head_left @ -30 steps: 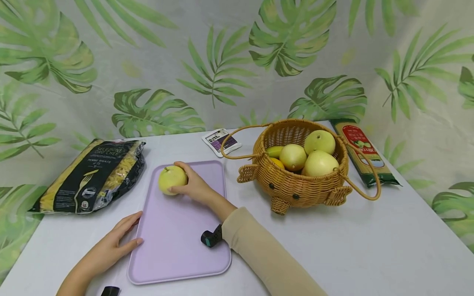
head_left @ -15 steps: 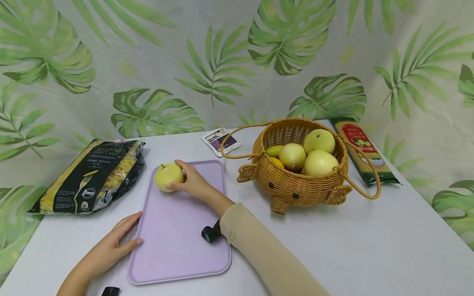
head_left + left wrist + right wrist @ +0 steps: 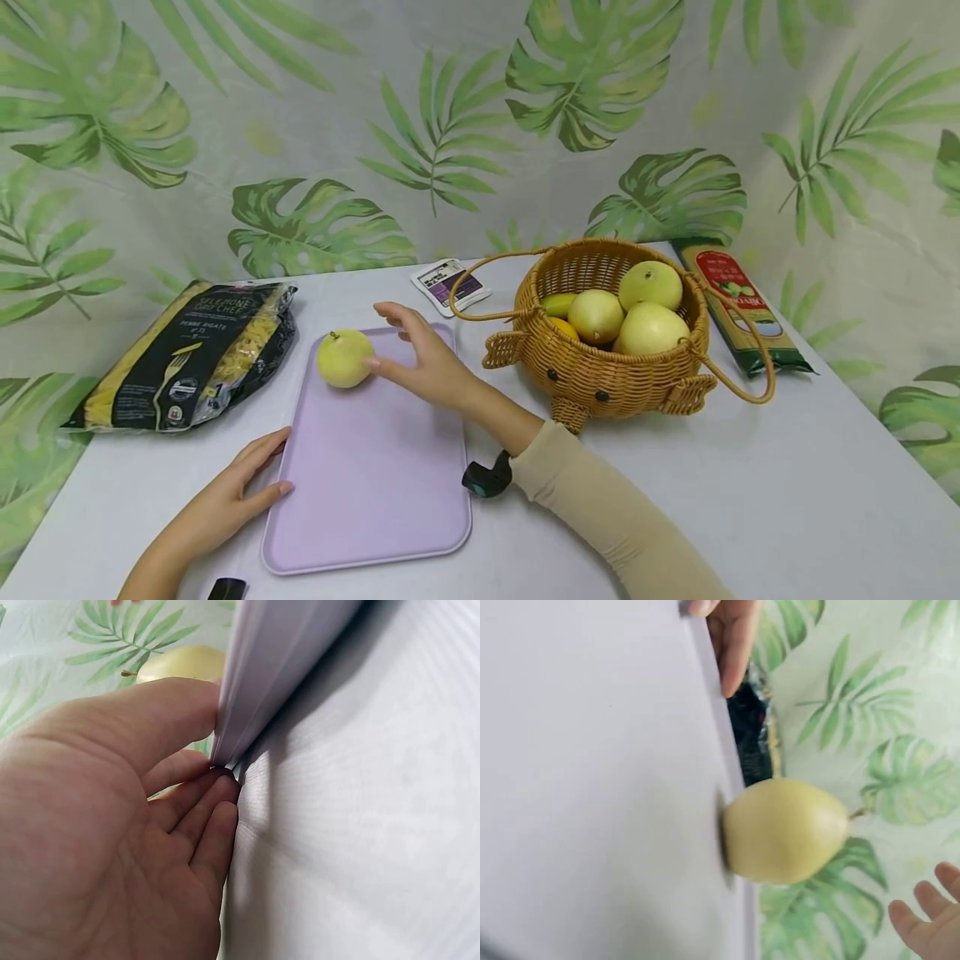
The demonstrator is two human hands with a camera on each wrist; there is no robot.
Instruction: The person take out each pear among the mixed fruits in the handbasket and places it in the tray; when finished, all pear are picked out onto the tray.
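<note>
A yellow-green pear (image 3: 344, 358) stands stem-up near the far left corner of the lilac tray (image 3: 367, 475). My right hand (image 3: 437, 367) hovers just right of it, thumb and fingers spread and holding nothing. In the right wrist view the pear (image 3: 786, 831) sits apart from the fingertips (image 3: 906, 919). My left hand (image 3: 217, 504) rests at the tray's left edge. Seen from the left wrist, its thumb (image 3: 176, 712) touches the tray rim while the other fingers lie against the tray's side and the white tabletop.
Right of the tray stands a wicker basket (image 3: 611, 387) with animal features and looped handles, holding several pale fruits. A black penne bag (image 3: 187, 358) lies at the left. A small white-and-purple packet (image 3: 450, 286) and a red-green pasta pack (image 3: 738, 304) lie farther back.
My right hand has let go of the pear and moved right, its fingers spreading. Earlier it held the pear and shifted it slightly left. My left hand has stayed at the tray edge.
</note>
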